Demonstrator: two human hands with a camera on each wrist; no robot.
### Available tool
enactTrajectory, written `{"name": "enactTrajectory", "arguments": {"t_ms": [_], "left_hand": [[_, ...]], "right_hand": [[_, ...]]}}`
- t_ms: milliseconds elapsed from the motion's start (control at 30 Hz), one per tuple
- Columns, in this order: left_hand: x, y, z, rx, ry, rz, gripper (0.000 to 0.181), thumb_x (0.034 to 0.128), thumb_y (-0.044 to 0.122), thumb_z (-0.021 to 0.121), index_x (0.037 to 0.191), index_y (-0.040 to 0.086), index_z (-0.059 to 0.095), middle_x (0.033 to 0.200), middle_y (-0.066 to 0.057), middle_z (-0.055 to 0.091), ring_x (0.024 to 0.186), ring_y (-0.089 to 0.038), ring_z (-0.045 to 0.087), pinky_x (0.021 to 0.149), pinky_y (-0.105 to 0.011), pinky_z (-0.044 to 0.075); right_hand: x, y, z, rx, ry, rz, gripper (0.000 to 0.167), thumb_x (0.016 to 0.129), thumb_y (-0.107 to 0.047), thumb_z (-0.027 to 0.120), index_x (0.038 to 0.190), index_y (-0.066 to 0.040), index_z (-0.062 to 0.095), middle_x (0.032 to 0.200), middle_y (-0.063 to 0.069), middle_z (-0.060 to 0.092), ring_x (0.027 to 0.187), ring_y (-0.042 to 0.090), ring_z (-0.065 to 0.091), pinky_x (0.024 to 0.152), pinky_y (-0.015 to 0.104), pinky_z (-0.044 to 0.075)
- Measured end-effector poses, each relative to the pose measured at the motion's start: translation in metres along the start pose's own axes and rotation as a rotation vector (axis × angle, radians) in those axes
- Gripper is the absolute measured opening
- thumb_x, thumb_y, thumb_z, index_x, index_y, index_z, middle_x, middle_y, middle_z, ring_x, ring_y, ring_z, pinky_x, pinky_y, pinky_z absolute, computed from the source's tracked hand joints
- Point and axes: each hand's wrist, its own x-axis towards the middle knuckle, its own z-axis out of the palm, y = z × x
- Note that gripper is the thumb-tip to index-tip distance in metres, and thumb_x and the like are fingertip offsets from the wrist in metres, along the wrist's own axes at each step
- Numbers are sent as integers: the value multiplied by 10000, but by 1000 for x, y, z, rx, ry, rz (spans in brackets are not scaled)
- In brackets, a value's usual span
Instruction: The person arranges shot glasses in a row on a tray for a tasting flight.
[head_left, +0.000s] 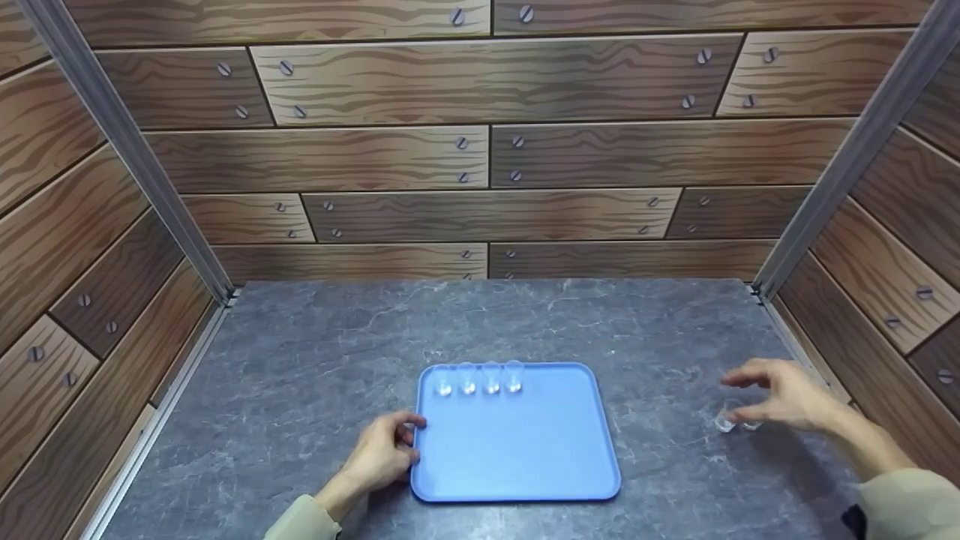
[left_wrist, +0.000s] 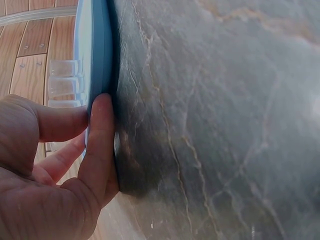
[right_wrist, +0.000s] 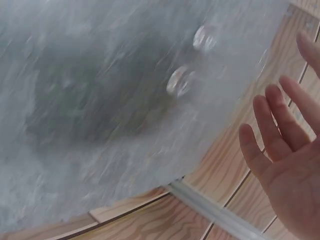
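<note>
Along the far left part of a blue tray point(head_left: 517, 450) stand several small clear cups point(head_left: 492, 381) in a row. My left hand point(head_left: 381, 450) pinches the tray's left rim; in the left wrist view the thumb point(left_wrist: 62, 122) is on the inner side and a finger on the outer side. Off to the right, my right hand point(head_left: 791, 397) hovers with spread fingers over two more clear cups point(head_left: 724, 421). In the right wrist view those cups point(right_wrist: 181, 81) are on the table, apart from the hand point(right_wrist: 290, 150), which holds nothing.
A grey marbled table point(head_left: 337, 330) bears the tray. Wood-patterned walls point(head_left: 480, 157) enclose it at the back and both sides, with metal rails point(head_left: 135, 142) at the corners. The right wall is close to the right hand.
</note>
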Motion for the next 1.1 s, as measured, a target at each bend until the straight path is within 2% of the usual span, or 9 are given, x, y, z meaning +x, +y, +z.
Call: {"name": "enactTrajectory", "arguments": {"t_ms": [133,233,500,800,1100], "left_hand": [[0,0,0,6,1,-12,495,806,-120,652,1276,6,746,968,-73,610,808,-166,606,566,-314,648],[0,0,0,14,6,-20,495,804,-126,652,1270,13,749,967,-71,612,807,-167,609,563,-313,647],[0,0,0,32,10,-25,487,802,-130,651,1251,26,759,955,-70,620,804,-166,601,560,-288,612],[1,0,1,35,21,10,479,799,-118,670,1248,23,762,948,-66,621,800,-161,598,560,-284,611],[0,-1,1,16,20,19,493,795,-107,661,1259,30,759,961,-80,635,797,-158,613,570,-330,661]], "right_hand": [[-4,4,-3,0,-94,58,557,717,-278,1050,1185,-54,847,1145,78,840,1061,-80,672,947,305,661],[-5,6,-2,5,-112,71,542,718,-251,1046,1182,-51,848,1150,89,841,1058,-98,659,941,315,663],[-5,10,6,49,-50,-20,420,688,-108,1034,1064,-40,861,964,34,822,925,-100,664,834,260,662],[-3,7,6,41,-89,36,408,724,-117,1002,1095,-26,859,1005,78,835,908,-63,681,843,288,677],[2,4,8,46,-68,2,363,753,-95,971,1090,-16,859,962,67,814,899,-47,700,828,289,686]]}}
